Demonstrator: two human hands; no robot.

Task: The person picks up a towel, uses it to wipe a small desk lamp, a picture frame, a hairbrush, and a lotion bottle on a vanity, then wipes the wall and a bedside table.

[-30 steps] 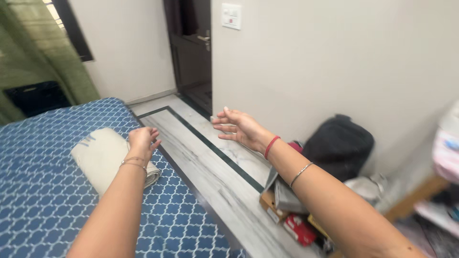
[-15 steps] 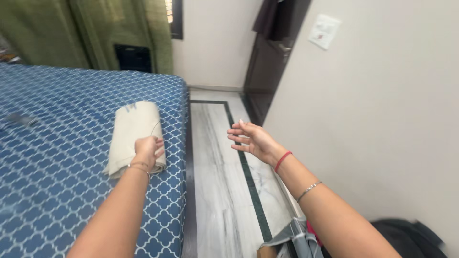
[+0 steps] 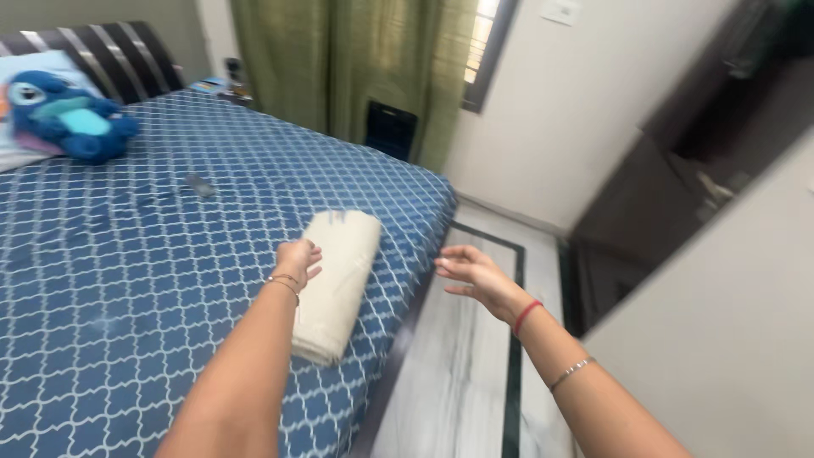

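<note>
So the cream folded cloth (image 3: 337,284) sits near the bed's (image 3: 127,280) right edge, already folded into a neat bundle. Left hand (image 3: 297,261) rests curled on its side, maybe gripping, can't tell. Right hand (image 3: 473,273) hangs open over the floor (image 3: 449,382), holding nothing.

1. Soft daylight is coming in from the window (image 3: 487,38) at the far side, glowing through the green curtains (image 3: 373,59) and lighting the room evenly.
2. The window strip is blowing out to near white.
3. Motion blur is smearing the whole frame; the door (image 3: 678,170) on the right and the stuffed toy (image 3: 72,114) at the far left are looking soft.
4. A faint shadow is lying under the folded cloth (image 3: 339,280) on the bed (image 3: 127,254).
5. Straight lines are leaning and stretching toward the edges.
</note>
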